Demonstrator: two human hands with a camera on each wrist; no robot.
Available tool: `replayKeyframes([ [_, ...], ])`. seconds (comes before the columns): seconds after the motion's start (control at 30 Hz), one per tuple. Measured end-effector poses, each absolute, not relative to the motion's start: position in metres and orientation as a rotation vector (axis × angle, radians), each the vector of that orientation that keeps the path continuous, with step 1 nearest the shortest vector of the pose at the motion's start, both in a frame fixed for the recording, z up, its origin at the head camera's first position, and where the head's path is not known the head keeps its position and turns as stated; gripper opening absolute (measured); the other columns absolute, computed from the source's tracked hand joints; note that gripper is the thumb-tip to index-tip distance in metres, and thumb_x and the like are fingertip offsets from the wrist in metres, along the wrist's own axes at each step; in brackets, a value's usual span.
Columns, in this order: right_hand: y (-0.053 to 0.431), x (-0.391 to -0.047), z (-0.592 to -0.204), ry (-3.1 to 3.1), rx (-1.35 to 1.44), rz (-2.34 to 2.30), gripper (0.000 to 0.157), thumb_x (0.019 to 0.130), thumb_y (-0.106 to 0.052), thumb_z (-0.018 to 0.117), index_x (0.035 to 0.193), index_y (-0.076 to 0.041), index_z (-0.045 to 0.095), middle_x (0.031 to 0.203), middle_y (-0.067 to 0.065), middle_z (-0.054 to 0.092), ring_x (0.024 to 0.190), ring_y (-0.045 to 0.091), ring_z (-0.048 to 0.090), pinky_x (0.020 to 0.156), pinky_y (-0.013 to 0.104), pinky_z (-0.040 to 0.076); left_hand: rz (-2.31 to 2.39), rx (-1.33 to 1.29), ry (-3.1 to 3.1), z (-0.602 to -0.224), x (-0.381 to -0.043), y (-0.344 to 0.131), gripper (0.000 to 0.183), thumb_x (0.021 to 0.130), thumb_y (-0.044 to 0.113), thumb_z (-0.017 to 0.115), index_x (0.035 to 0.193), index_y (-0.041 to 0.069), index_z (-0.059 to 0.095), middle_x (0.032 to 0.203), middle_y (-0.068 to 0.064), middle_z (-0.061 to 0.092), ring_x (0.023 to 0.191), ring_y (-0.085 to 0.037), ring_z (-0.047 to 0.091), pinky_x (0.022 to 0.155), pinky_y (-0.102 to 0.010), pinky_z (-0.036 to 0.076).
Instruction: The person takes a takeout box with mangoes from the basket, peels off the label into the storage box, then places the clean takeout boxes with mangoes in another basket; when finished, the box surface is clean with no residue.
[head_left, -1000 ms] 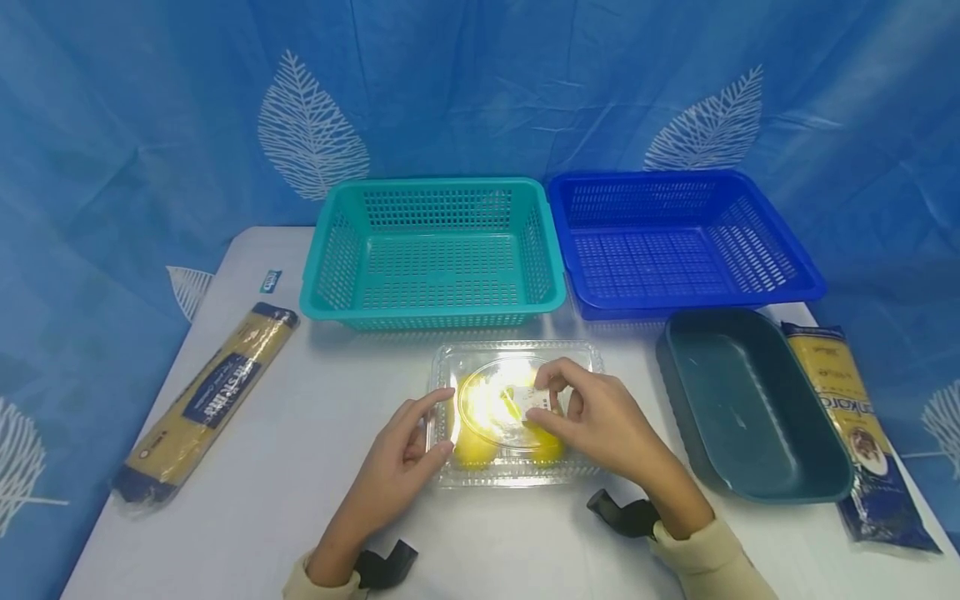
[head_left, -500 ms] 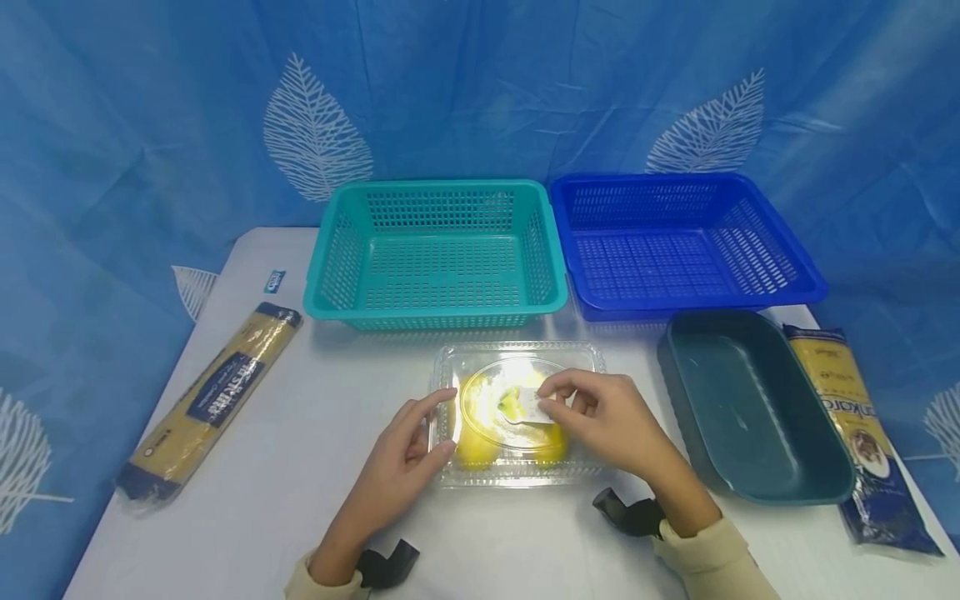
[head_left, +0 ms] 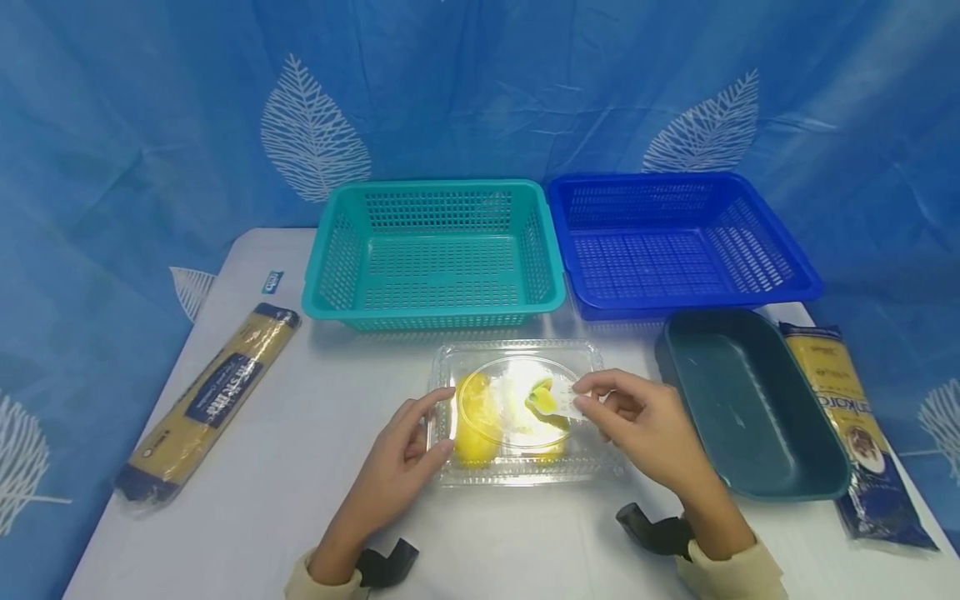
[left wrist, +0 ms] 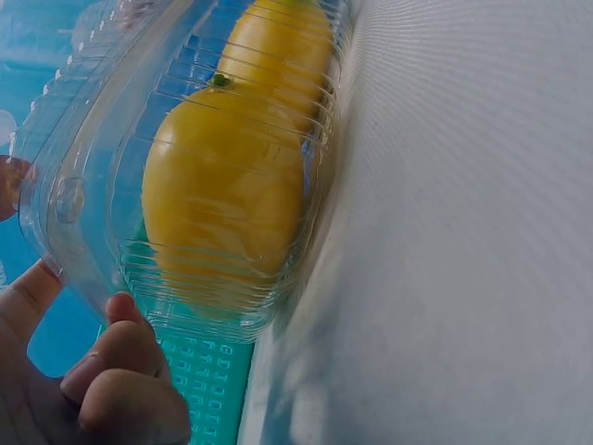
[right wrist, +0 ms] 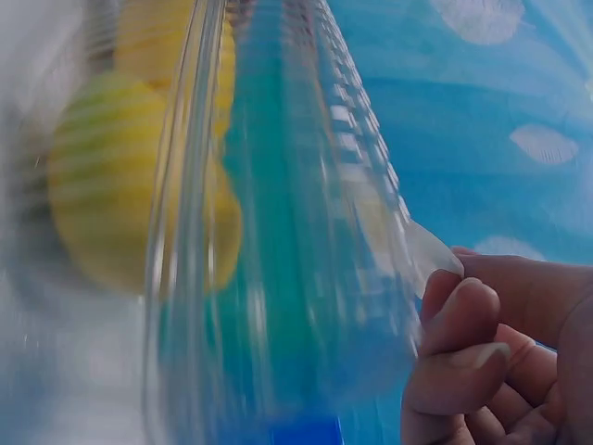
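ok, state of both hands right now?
Left hand: open, touching the left edge of the clear rectangular plastic box.
Right hand: closed, pinching the small white label with yellow-green print.

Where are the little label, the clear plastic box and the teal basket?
Label (head_left: 553, 402): head view, middle of its printed face.
Clear plastic box (head_left: 517, 478): head view, its near rim.
Teal basket (head_left: 442, 271): head view, its slotted floor.

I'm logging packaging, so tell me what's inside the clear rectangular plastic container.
Inside the clear plastic container are rounded yellow fruits, at least two. From above, glare and the white label with a yellow print hide part of the contents, so the exact count can't be told.
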State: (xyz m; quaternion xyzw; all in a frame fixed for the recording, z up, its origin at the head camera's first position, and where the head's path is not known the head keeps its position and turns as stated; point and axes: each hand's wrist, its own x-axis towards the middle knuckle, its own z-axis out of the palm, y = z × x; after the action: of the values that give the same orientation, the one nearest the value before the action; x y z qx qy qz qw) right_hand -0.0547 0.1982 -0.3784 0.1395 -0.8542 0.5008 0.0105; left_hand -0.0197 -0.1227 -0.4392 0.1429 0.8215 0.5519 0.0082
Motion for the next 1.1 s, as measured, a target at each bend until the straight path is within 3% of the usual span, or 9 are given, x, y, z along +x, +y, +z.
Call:
replayKeyframes([
  [0.2, 0.228, -0.048, -0.374, -2.547, 0.319, 1.598, 0.016, 0.093, -0.002, 0.074, 0.107, -0.009, 0.073, 0.072, 0.006, 0.064, 0.054, 0.016, 0.057, 0.048, 0.027, 0.048, 1.736, 0.422, 2.557, -0.438, -0.019, -0.122, 0.06, 0.097, 0.019, 0.071, 0.15, 0.034, 0.047, 0.084, -0.005, 0.039, 0.059, -0.006, 0.031, 0.048, -0.024, 0.033],
  [0.5, 0.284, -0.042, -0.37, -2.493, -0.03, 1.403, 0.017, 0.095, -0.004, 0.072, 0.111, 0.001, 0.071, 0.081, 0.007, 0.064, 0.056, 0.016, 0.057, 0.048, 0.022, 0.048, 1.712, 0.416, 2.58, -0.437, -0.019, -0.122, 0.059, 0.097, 0.019, 0.071, 0.15, 0.032, 0.048, 0.084, -0.004, 0.041, 0.06, -0.005, 0.033, 0.048, -0.022, 0.034],
  [0.7, 0.313, -0.038, -0.381, -2.519, -0.291, 1.34, 0.023, 0.096, -0.014, 0.073, 0.115, 0.0, 0.07, 0.084, 0.0, 0.067, 0.056, 0.014, 0.059, 0.048, 0.022, 0.049, 1.711, 0.411, 2.572, -0.434, -0.019, -0.122, 0.055, 0.098, 0.022, 0.07, 0.149, 0.027, 0.05, 0.086, -0.006, 0.042, 0.06, -0.007, 0.034, 0.049, -0.022, 0.034],
  [0.83, 0.325, -0.036, -0.389, -2.502, -0.356, 1.351, 0.023, 0.096, -0.012, 0.072, 0.115, 0.001, 0.069, 0.084, -0.002, 0.068, 0.056, 0.014, 0.059, 0.048, 0.022, 0.049, 1.719, 0.399, 2.562, -0.435, -0.019, -0.122, 0.056, 0.098, 0.021, 0.07, 0.149, 0.027, 0.05, 0.086, -0.007, 0.042, 0.06, -0.007, 0.034, 0.049, -0.023, 0.034],
  [1.1, 0.34, -0.034, -0.391, -2.531, -0.54, 1.306, 0.022, 0.096, -0.019, 0.074, 0.114, -0.007, 0.069, 0.083, -0.006, 0.067, 0.056, 0.013, 0.061, 0.048, 0.021, 0.05, 1.689, 0.364, 2.569, -0.437, -0.02, -0.122, 0.059, 0.097, 0.022, 0.071, 0.15, 0.035, 0.048, 0.084, -0.005, 0.041, 0.06, -0.007, 0.034, 0.05, -0.022, 0.034],
])
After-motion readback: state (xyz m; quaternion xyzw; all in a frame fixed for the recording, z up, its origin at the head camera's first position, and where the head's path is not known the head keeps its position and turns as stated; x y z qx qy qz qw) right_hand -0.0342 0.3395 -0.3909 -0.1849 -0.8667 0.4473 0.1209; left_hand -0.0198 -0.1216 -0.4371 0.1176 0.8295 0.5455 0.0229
